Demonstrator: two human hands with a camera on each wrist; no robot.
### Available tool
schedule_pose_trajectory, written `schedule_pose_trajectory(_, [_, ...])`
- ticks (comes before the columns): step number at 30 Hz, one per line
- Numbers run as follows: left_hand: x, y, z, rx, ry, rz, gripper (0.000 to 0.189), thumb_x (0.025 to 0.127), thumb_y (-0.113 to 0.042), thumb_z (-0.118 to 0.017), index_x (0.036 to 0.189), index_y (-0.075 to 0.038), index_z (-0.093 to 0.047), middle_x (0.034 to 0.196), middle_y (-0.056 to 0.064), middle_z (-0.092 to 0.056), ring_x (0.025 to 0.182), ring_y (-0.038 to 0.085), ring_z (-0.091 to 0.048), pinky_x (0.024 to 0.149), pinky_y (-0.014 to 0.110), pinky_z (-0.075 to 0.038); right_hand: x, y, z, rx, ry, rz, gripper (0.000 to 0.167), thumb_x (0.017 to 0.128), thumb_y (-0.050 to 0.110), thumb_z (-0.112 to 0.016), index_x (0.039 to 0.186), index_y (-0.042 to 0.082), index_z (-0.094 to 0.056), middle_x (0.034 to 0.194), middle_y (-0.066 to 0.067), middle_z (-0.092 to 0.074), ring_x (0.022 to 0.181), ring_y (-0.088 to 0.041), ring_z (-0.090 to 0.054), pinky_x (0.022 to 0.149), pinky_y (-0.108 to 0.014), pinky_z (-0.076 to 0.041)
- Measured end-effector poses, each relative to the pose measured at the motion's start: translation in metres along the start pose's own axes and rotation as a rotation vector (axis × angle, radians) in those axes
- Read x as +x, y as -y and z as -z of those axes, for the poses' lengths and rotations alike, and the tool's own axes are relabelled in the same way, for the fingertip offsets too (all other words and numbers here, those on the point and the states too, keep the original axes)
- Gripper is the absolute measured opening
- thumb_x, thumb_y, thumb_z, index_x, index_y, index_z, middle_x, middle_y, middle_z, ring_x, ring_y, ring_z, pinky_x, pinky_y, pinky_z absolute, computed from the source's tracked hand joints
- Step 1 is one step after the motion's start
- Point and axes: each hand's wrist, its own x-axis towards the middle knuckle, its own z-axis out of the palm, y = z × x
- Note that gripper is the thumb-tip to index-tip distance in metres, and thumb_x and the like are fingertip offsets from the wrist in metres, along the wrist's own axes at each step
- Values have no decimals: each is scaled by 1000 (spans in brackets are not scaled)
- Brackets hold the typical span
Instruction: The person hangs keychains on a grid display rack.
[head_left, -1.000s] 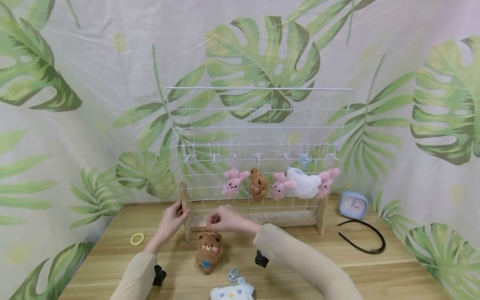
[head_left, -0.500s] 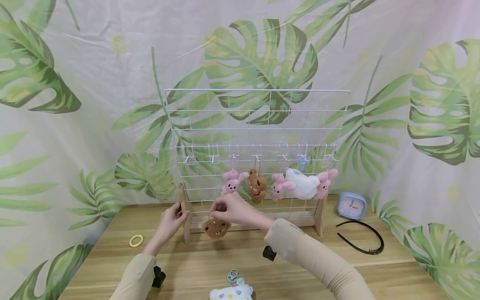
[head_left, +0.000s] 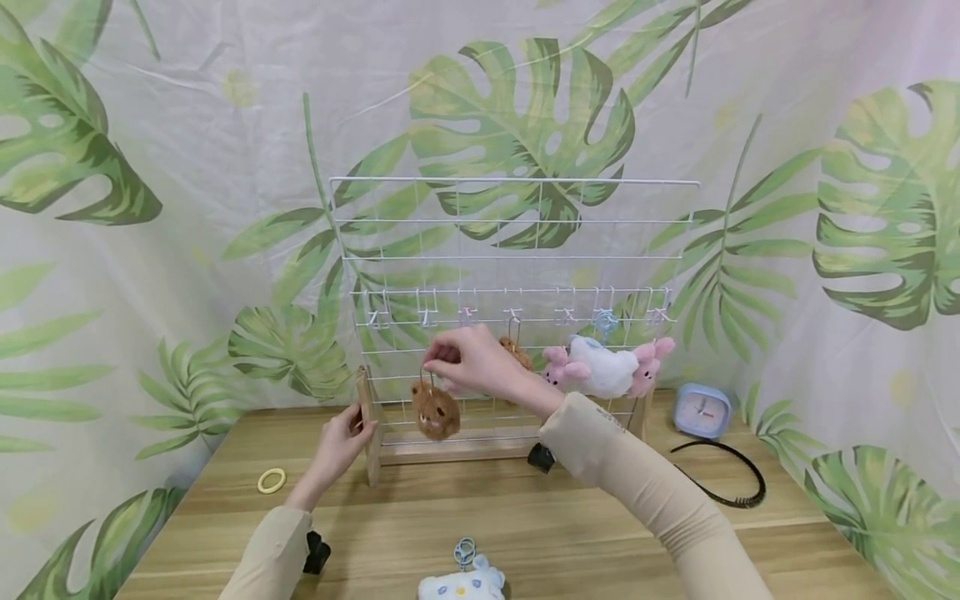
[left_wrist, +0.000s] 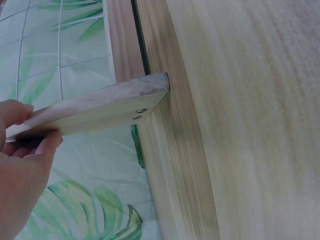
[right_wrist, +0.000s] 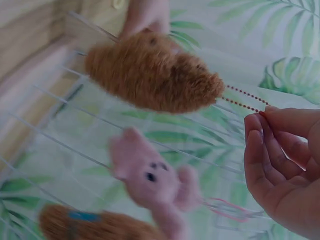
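My right hand [head_left: 476, 360] pinches the ball chain [right_wrist: 244, 98] of a brown plush bear keychain [head_left: 435, 412], which dangles in front of the left part of the white wire grid rack [head_left: 517, 257]. In the right wrist view the bear [right_wrist: 152, 75] hangs blurred from thumb and fingertip. My left hand [head_left: 342, 442] grips the rack's left wooden upright [head_left: 368, 421]; the left wrist view shows thumb and fingers on either side of that board [left_wrist: 100, 107]. Behind my right hand, another brown bear [head_left: 517, 354] hangs partly hidden, and a pink plush [right_wrist: 150, 172] shows in the right wrist view.
A row of hooks [head_left: 426, 317] runs along the grid. Pink plushes [head_left: 652, 368] and a white plush [head_left: 603, 367] hang at the right. On the table lie a yellow ring [head_left: 272, 481], a white plush keychain [head_left: 462, 582], a black headband [head_left: 742, 502] and a blue clock [head_left: 702, 411].
My right hand has risen from near the tabletop, lifting the brown bear keychain up in front of the grid. The left hand stays on the upright.
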Motion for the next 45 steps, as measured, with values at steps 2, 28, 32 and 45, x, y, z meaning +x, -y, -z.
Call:
schedule_pose_trajectory(2, [-1,0,0,-2,-1,-3,39,99,-1,-55,134,16,-49,133,39,-54,125,49,-55,99,45,-54,6,5,8,-29,-31,14,9,94,13,-68,95,6,-73,87,-7,-76,69,-6,-65,63,-10,-53])
schedule_pose_trajectory(28, [-4,-2,-3,-5,22,15,43,100,-3,-54,138,15,-45,136,38,-51,128,47,-52,101,46,-51,47,-2,30,-162,-55,-65,9,95,5,-64,94,0,-71,90,-10,-74,79,-16,-68,69,-17,-57])
schedule_pose_trajectory(32, [-4,-2,-3,-2,17,14,43,100,-2,-54,138,15,-45,136,38,-51,128,47,-52,101,47,-51,49,-4,28,-188,-32,-62,9,95,4,-63,94,0,-71,90,-10,-74,79,-16,-68,69,-16,-57])
schedule_pose_trajectory(45, [-2,1,-1,-29,-29,-75,45,97,-3,-56,135,19,-46,130,43,-52,120,52,-56,92,42,-58,7,17,37,-98,-124,81,6,91,2,-67,95,1,-71,89,-10,-74,77,-15,-69,70,-10,-56])
